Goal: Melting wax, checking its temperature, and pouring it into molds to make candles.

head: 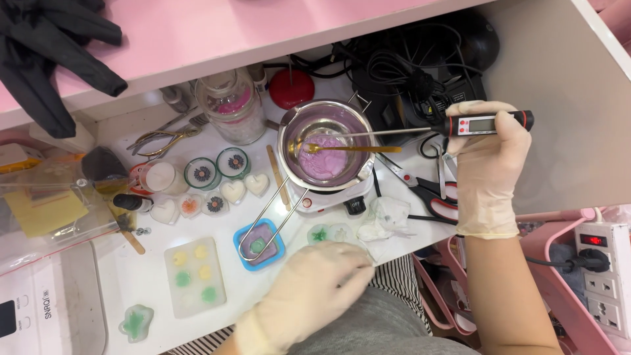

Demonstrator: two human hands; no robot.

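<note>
Right hand (pixel 487 158), gloved, wrapped around a digital probe thermometer (pixel 490 123) at far right, fingers curled fast about its black body. Thin metal probe reaching left into the steel melting pot (pixel 327 146), tip dipped in pale purple melted wax (pixel 325 161). Gold spoon (pixel 348 149) lying across the same pot, bowl sunk in the wax. Pot seated on a small white hot plate (pixel 327 201), long wire handle stretching near-left over a blue square mould (pixel 259 244).

Left hand (pixel 315 289), gloved too, low at the near edge of the white counter (pixel 151 296), fingers loosely bent and resting beside a clear mould with green shapes (pixel 328 233); possibly touching it, though hard to tell from this angle, and nothing plainly held.

Left of the blue mould, a white tray of yellow and green pieces (pixel 194 276). Farther back, heart-shaped candles (pixel 233 191) and round flower-topped tins (pixel 217 169) in a cluster. Glass jar (pixel 231 108) just left of the pot, red round lid (pixel 291 88) behind it. Scissors with red handles (pixel 427 194) right of the hot plate, crumpled tissue (pixel 384 220) near them. Tangle of black cables (pixel 407 72) at far right. Black gloves (pixel 46 52) draped on the pink shelf (pixel 230 33) above. Power strip (pixel 601 276) at near right.
</note>
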